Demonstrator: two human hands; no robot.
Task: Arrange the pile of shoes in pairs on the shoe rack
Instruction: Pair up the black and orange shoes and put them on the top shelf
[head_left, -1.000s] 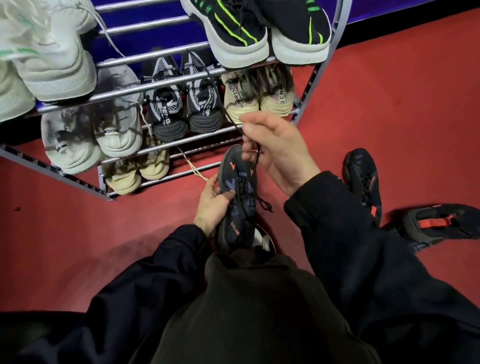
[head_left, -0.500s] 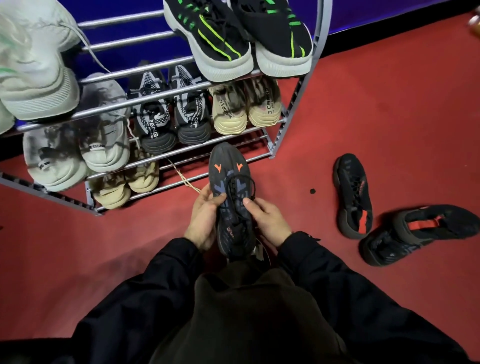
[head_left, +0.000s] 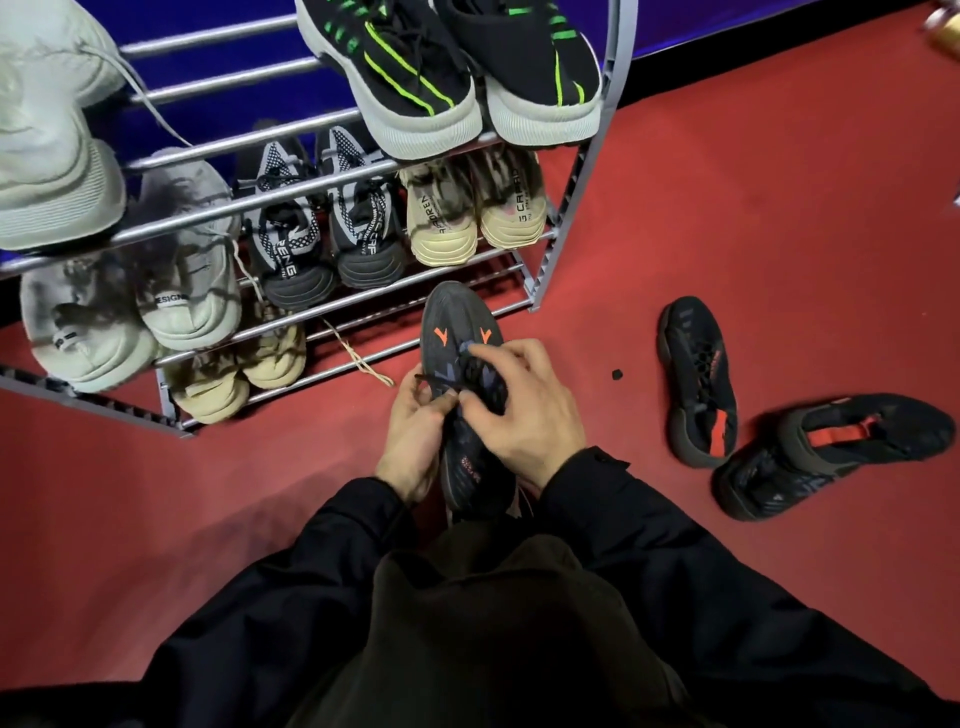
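Note:
A dark sneaker with orange arrow marks (head_left: 457, 322) rests toe-forward in front of the metal shoe rack (head_left: 558, 249). My left hand (head_left: 413, 431) pinches its black lace on the left side. Across the laces lies my right hand (head_left: 519, 410), with its fingers closed on them. Two more dark sneakers lie on the red floor at the right: one upright (head_left: 696, 379), the other on its side with an orange strap (head_left: 831, 452). The rack holds black-and-green (head_left: 415, 88), black-and-white (head_left: 322, 228), beige (head_left: 472, 213), grey-white (head_left: 135, 291) and tan (head_left: 239, 374) pairs.
Red floor (head_left: 779, 208) spreads to the right of the rack. A small black scrap (head_left: 616, 374) lies on it between the held sneaker and the loose ones. A tan lace (head_left: 358, 358) trails off the bottom shelf. A blue wall (head_left: 701, 21) runs behind the rack.
My right hand came down from pulling the lace up near the rack and now lies across the sneaker's laces. My left hand shifted from the sneaker's side onto the lace.

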